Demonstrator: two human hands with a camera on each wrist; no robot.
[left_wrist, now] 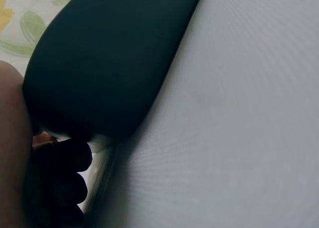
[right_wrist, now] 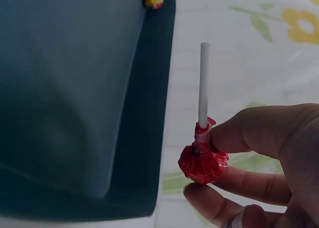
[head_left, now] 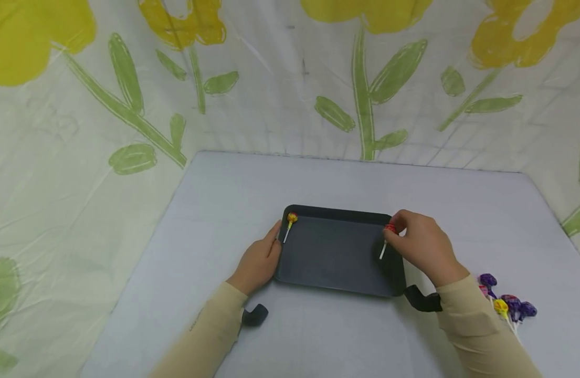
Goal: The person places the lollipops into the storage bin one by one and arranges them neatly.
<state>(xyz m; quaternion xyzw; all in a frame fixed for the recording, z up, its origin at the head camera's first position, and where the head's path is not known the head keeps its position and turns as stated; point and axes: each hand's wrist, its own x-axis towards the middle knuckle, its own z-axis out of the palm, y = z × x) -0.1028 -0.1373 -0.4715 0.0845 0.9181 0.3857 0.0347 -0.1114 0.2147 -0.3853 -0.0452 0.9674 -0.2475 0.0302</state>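
A dark rectangular tray (head_left: 337, 257) lies in the middle of the table. The left hand (head_left: 259, 260) grips its left edge; the left wrist view shows curled fingers (left_wrist: 70, 156) at the tray's wall. Over the tray's right end, the right hand (head_left: 424, 244) pinches a red-wrapped lollipop (right_wrist: 202, 164) by its head between thumb and fingertips. Its white stick points toward the person in the head view. Inside the tray's far left corner rests a yellow and red lollipop (head_left: 292, 217), stick toward the near side.
Several lollipops with purple, yellow and pink wrappers (head_left: 501, 306) lie bunched on the white table (head_left: 233, 189) at the right, partly behind the right sleeve (head_left: 474, 320). A flower-printed sheet (head_left: 271, 94) hangs behind and beside the table.
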